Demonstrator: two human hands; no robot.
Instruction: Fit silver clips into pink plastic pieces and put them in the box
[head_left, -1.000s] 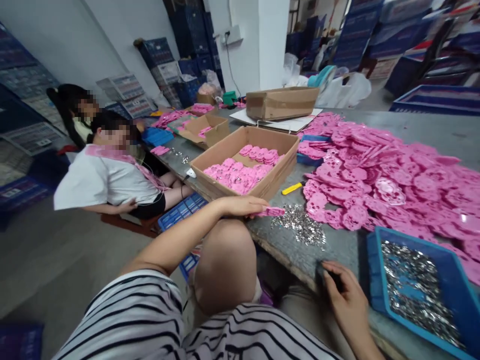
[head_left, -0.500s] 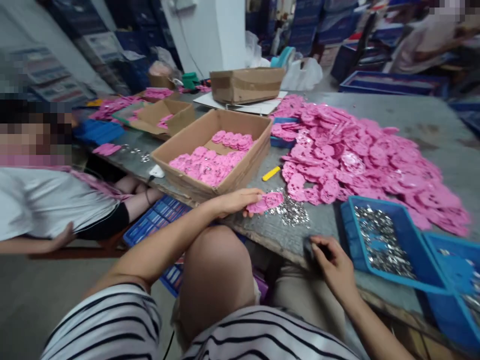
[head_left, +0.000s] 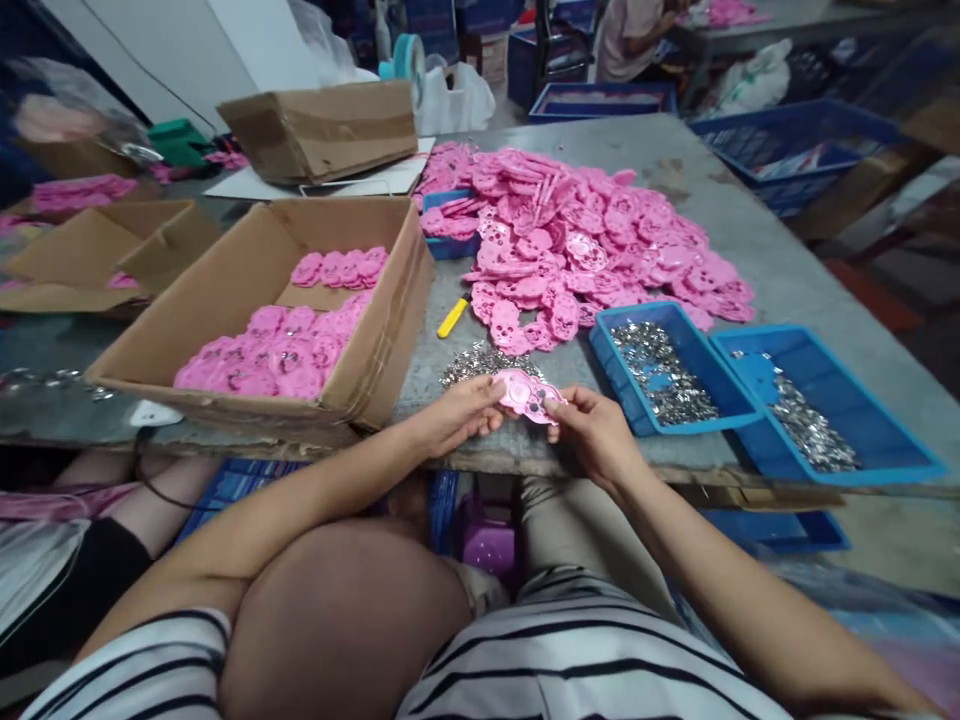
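Note:
Between my two hands is a pink plastic piece (head_left: 529,393) with rounded lobes and dark holes, just above the table's front edge. My left hand (head_left: 469,412) pinches its left end, fingers closed. At its right end my right hand (head_left: 592,430) grips with thumb and fingers; whether a small part is under the thumb I cannot tell. Just behind the piece lies a loose heap of small shiny metal parts (head_left: 480,362). A big pile of similar pink pieces (head_left: 592,225) spreads over the table beyond.
An open cardboard box (head_left: 397,350) holding pink pieces stands at left. Two blue bins (head_left: 720,375) with metal parts sit at right. A yellow-handled tool (head_left: 453,318) lies behind the metal heap. Another cardboard box (head_left: 337,135) is farther back. A neighbour's legs (head_left: 161,500) show at far left.
My view has swung to the right. My right hand has come up from the table edge to the pink piece and now grips it; the dark thing near that hand is gone from view.

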